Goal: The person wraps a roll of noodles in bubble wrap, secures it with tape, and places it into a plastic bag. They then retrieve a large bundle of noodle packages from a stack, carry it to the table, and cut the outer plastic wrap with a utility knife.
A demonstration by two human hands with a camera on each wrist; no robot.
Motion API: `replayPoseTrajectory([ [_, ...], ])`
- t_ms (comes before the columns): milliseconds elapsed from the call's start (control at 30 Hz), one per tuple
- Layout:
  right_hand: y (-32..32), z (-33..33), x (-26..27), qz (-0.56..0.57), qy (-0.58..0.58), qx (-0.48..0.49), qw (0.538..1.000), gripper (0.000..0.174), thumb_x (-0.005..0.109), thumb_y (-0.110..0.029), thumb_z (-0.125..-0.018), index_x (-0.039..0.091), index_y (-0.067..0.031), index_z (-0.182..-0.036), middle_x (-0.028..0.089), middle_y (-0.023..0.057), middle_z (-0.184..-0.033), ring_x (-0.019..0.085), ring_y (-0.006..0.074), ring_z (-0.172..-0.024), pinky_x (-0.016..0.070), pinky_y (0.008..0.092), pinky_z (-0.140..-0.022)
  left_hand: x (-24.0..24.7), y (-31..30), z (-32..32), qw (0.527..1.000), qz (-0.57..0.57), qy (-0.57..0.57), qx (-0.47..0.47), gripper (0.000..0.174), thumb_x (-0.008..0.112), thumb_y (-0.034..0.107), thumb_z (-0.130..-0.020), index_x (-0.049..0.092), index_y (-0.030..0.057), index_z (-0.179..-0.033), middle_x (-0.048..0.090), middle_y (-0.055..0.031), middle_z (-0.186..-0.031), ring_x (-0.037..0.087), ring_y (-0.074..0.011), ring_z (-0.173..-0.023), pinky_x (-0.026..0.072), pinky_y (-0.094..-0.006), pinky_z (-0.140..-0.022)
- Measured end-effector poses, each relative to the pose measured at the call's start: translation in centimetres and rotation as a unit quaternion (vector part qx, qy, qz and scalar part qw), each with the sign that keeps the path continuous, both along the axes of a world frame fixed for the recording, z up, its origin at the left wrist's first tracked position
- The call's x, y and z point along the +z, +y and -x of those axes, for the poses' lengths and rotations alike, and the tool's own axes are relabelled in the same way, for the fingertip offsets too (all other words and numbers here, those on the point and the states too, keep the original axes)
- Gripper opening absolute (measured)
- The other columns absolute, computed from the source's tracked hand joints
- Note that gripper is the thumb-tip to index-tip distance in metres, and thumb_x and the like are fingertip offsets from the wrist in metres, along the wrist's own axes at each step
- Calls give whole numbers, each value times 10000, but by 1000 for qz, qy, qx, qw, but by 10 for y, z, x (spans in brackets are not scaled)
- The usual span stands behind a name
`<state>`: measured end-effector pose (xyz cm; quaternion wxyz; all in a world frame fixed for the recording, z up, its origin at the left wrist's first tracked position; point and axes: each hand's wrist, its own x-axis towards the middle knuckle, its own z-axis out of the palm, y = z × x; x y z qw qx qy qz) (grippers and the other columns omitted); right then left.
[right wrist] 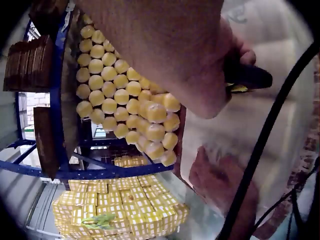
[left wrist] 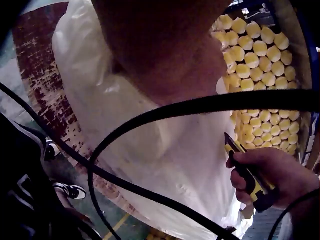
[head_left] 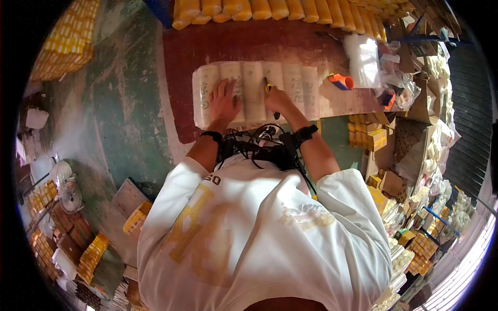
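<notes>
A plastic-wrapped pack [head_left: 253, 98] of several long rolls with printed characters lies flat on the dark red tabletop [head_left: 207, 46]. My left hand [head_left: 225, 101] rests on the pack's left part with fingers spread. My right hand [head_left: 278, 101] grips a black and yellow utility knife [head_left: 268, 87] over the pack, right of its middle. In the left wrist view the knife [left wrist: 250, 175] is in the right hand [left wrist: 275, 172], its tip near the plastic [left wrist: 150, 145]. Whether the blade touches the plastic, I cannot tell.
Yellow rolls [head_left: 259, 9] are stacked along the table's far edge. An orange tape dispenser [head_left: 341, 81] and clear plastic bags [head_left: 363, 59] lie at the right. Boxes [head_left: 377, 140] stand beyond the table's right side. Black cables [head_left: 254, 145] hang near the front edge.
</notes>
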<state>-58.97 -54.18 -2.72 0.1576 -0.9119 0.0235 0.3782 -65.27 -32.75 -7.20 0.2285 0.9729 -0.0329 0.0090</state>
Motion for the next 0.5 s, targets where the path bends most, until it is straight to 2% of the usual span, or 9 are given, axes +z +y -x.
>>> replayPoseTrajectory([
  [100, -3, 5, 4, -17, 10, 3, 1000, 491, 482, -246, -950, 468, 149, -1240, 675, 324, -998, 688, 430, -912, 535, 512, -765, -3, -2, 1, 999, -31, -28, 11, 585, 585, 298, -894, 462, 181, -1454, 383, -100, -1496, 339, -336, -1415, 309, -515, -1141],
  [200, -3, 18, 22, -8, 20, -18, 1000, 499, 493, -275, -945, 487, 143, -1218, 670, 336, -1013, 675, 457, -943, 522, 524, -825, -4, -2, 1, 999, -6, -36, 11, 573, 591, 300, -888, 485, 172, -1436, 387, -107, -1491, 341, -343, -1411, 314, -513, -1138],
  [400, -6, 22, 2, -11, 7, -34, 999, 569, 487, -368, -949, 503, 133, -1219, 670, 335, -1039, 668, 466, -968, 516, 524, -849, -2, -2, -1, 998, -7, -55, 8, 565, 584, 296, -891, 492, 168, -1434, 412, -113, -1475, 365, -346, -1394, 323, -515, -1125],
  [500, -14, 34, 5, -15, 46, -40, 998, 590, 484, -403, -946, 533, 130, -1195, 672, 333, -1038, 663, 465, -993, 512, 528, -858, 0, -3, 2, 999, -6, -43, 12, 562, 581, 287, -892, 493, 169, -1434, 418, -113, -1471, 382, -341, -1382, 325, -518, -1119],
])
